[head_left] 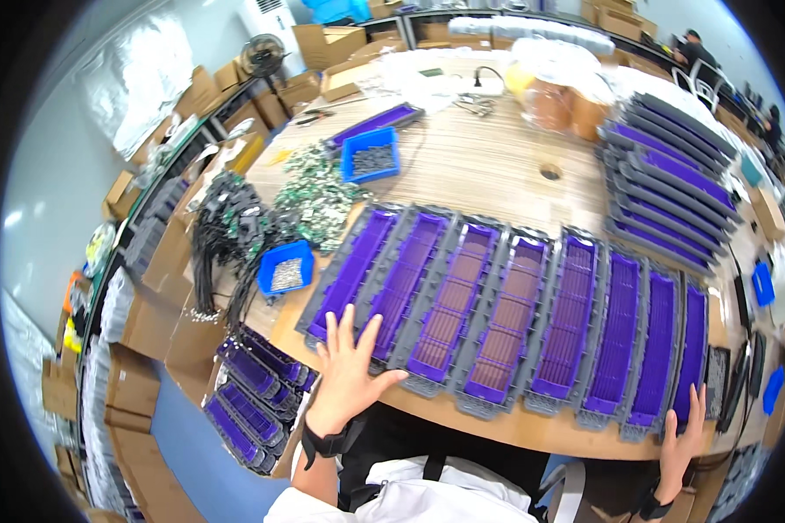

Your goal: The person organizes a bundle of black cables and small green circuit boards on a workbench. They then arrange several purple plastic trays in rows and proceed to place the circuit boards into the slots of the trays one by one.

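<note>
1. Spanning much of the view, a wood-grain table (488, 166) curves toward the person.
2. Eight purple-and-gray slotted plastic housings (569, 324) lie side by side along its near edge, long axes pointing away; any marking on them is too small to read.
3. A stack of similar housings (672, 187) stands beyond their right end.
4. Green-and-white circuit boards (316, 196) form a loose heap at left, beside bundled black cables (211, 257).
5. The left hand (351, 379), fingers spread and released, is over the two leftmost housings' near ends.
6. The right hand (682, 443), fingers extended and released, is at the rightmost housing's near end; I cannot tell whether it touches.
7. Two blue bins (377, 175) hold small gray and silvery parts (286, 275).
</note>
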{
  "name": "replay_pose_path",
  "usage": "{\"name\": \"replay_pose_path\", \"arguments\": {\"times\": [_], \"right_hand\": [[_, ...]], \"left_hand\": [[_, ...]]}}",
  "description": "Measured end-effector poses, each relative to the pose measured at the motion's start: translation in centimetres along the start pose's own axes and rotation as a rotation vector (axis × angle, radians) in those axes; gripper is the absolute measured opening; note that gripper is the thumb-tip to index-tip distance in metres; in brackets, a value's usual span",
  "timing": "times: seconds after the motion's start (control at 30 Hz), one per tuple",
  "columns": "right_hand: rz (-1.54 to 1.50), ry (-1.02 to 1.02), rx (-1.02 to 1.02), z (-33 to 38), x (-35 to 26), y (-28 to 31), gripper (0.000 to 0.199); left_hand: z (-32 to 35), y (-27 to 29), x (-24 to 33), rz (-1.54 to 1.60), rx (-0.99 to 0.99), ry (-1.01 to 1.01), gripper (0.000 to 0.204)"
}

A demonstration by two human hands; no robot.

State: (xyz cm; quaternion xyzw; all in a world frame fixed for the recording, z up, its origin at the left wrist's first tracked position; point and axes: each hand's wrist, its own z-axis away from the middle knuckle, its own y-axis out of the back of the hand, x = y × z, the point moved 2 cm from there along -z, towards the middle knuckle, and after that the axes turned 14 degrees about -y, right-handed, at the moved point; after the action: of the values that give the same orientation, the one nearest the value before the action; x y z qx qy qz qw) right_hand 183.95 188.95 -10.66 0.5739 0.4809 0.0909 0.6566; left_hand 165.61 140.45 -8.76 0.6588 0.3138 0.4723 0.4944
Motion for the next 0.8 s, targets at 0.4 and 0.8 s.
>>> {"name": "replay_pose_path", "arguments": {"times": [0.4, 0.8], "right_hand": [[0.192, 0.204, 0.318, 0.3, -6.0, 1.8, 0.039], [0.061, 0.147, 0.1, -1.0, -5.8, 1.3, 0.038]], "left_hand": [[0.2, 2.6, -1.6, 0.041, 0.015, -0.05, 0.088], [-1.5, 12.6, -11.2, 0.022, 0.148, -0.088, 0.052]]}}
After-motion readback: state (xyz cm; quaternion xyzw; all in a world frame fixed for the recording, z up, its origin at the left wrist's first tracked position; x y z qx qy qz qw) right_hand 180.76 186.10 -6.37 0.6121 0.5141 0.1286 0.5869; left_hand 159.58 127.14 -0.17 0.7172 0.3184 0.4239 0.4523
